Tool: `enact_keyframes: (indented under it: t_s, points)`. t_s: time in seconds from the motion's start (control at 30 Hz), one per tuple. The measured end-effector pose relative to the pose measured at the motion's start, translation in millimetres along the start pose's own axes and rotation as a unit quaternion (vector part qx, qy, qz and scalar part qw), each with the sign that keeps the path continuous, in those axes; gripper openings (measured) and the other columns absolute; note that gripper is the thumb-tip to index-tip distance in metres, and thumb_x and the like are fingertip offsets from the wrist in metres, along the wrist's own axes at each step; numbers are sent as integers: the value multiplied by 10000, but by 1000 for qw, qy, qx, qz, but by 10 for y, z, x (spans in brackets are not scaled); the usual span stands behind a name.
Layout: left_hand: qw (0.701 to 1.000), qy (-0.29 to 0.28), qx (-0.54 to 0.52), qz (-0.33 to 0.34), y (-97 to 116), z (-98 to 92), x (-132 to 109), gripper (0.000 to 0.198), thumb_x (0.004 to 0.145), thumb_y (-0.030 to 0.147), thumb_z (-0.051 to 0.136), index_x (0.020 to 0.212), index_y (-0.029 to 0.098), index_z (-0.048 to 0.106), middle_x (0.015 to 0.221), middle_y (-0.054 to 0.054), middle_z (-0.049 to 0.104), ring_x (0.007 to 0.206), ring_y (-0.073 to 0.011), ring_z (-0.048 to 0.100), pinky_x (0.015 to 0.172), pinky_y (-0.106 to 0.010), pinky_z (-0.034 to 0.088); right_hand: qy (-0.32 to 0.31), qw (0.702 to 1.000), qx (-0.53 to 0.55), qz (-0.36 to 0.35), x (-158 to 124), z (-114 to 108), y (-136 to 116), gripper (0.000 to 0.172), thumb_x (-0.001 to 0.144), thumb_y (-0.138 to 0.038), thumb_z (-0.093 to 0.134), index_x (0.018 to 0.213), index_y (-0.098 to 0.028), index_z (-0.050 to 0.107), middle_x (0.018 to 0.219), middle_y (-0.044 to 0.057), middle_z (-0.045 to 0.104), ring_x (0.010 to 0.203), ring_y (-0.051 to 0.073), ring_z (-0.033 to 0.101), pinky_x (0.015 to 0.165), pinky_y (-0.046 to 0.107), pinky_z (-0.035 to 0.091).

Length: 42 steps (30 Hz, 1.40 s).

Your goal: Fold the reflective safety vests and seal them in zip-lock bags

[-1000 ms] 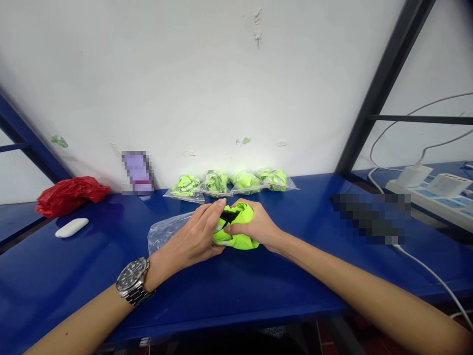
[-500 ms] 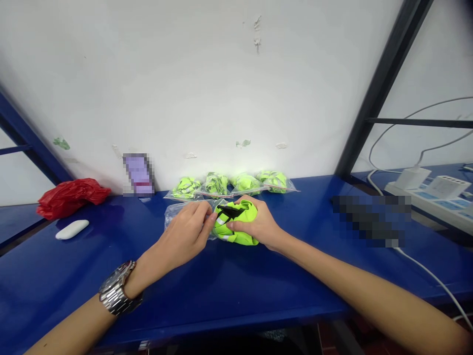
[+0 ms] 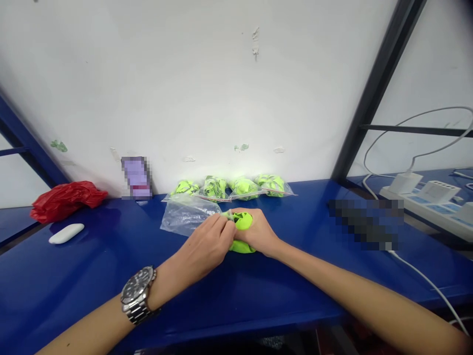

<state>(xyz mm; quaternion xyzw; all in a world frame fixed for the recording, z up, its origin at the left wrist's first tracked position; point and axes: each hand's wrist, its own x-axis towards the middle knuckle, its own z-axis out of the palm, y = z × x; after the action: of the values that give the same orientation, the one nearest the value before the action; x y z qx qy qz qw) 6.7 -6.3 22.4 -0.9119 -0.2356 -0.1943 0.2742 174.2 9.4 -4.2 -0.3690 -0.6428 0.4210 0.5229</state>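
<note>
My right hand [image 3: 258, 231] is wrapped round a bundled neon-yellow reflective vest [image 3: 244, 246], most of it hidden by the fingers. My left hand [image 3: 214, 239], with a metal watch on its wrist, meets it from the left. Its fingers are closed on the mouth of a clear plastic bag [image 3: 181, 215], right against the vest. The bag's flat body spreads out leftward behind that hand. How much of the vest lies within the bag cannot be made out.
Several clear zip bags [image 3: 244, 188] with folded neon vests stand along the wall. Left on the blue table [image 3: 221, 301] are a red plastic bag [image 3: 68, 198], a white oval case [image 3: 66, 233] and a propped phone [image 3: 137, 177]. A blurred dark object [image 3: 365, 224] and a power strip [image 3: 436, 202] lie right.
My left hand has moved right, bringing the bag's mouth against the vest, and more of the bag shows. My right hand now covers more of the bundle.
</note>
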Motion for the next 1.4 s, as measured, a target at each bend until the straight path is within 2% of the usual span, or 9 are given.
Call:
enact_keyframes:
  t_s: [0.07, 0.17, 0.23, 0.33, 0.43, 0.57, 0.9, 1.13, 1.4]
  points:
    - [1000, -19, 9, 17, -127, -98, 10, 267, 945, 361, 467, 1045, 130, 554, 1002, -134, 599, 920, -270, 551, 780, -410, 470, 1, 994, 91, 59, 13, -42, -40, 304, 564, -209, 754, 851, -164, 665, 738, -14, 646, 676, 162, 582, 644, 275, 476]
    - [998, -59, 20, 29, -323, -205, -2, 909, 723, 650, 654, 1395, 124, 342, 1411, -219, 426, 1297, -408, 376, 1047, -550, 327, -19, 975, 183, 123, 22, -93, -111, 404, 496, -199, 814, 870, -157, 666, 783, 2, 667, 696, 180, 616, 676, 306, 510]
    - [995, -92, 6, 26, -385, -203, -17, 1072, 655, 642, 710, 1454, 113, 230, 1465, -225, 377, 1346, -402, 341, 1105, -541, 264, -35, 967, 204, 147, 14, -106, -145, 418, 477, -190, 831, 858, -154, 663, 793, 12, 673, 703, 189, 629, 690, 320, 519]
    - [994, -108, -14, -1, -364, -115, -30, 969, 687, 454, 716, 1440, 91, 225, 1371, -218, 493, 1241, -368, 482, 1056, -504, 354, -27, 966, 209, 151, -11, -105, -170, 459, 471, -198, 846, 875, -174, 628, 806, 4, 670, 702, 185, 630, 680, 314, 520]
    - [996, -72, -30, -30, -291, -4, -29, 905, 670, 343, 686, 1413, 80, 241, 1302, -225, 538, 1170, -362, 537, 985, -494, 432, -2, 967, 214, 139, -22, -98, -165, 586, 463, -198, 855, 949, -236, 529, 747, -49, 626, 648, 166, 606, 611, 293, 509]
    - [999, -26, -28, -37, -211, 98, 7, 875, 644, 327, 690, 1377, 66, 290, 1316, -250, 517, 1197, -384, 515, 976, -493, 445, 16, 970, 206, 130, -2, -56, -116, 646, 445, -199, 857, 984, -242, 502, 782, -42, 618, 678, 161, 596, 634, 287, 506]
    - [999, -20, 28, 2, -78, 236, 105, 631, 844, 366, 520, 1349, 17, 375, 1302, -259, 542, 1210, -378, 508, 1025, -529, 356, 100, 993, 10, 54, 16, 111, 73, 346, 584, -221, 690, 840, -217, 456, 775, -29, 559, 731, 153, 524, 652, 273, 463]
    - [998, 35, 56, 12, -188, 200, 103, 558, 915, 352, 462, 1347, 5, 397, 1302, -249, 557, 1206, -351, 518, 1026, -531, 361, 50, 998, -26, 8, 19, -35, -51, 552, 585, -314, 712, 993, -232, 350, 964, 22, 525, 831, 176, 539, 725, 310, 469]
    - [994, 71, 87, 7, -233, 345, 58, 484, 899, 184, 419, 1334, -27, 424, 1300, -250, 562, 1193, -329, 538, 1016, -497, 400, 160, 949, -270, 32, -53, 35, -162, 375, 626, -376, 674, 920, -196, 524, 792, 16, 619, 712, 190, 565, 642, 297, 418]
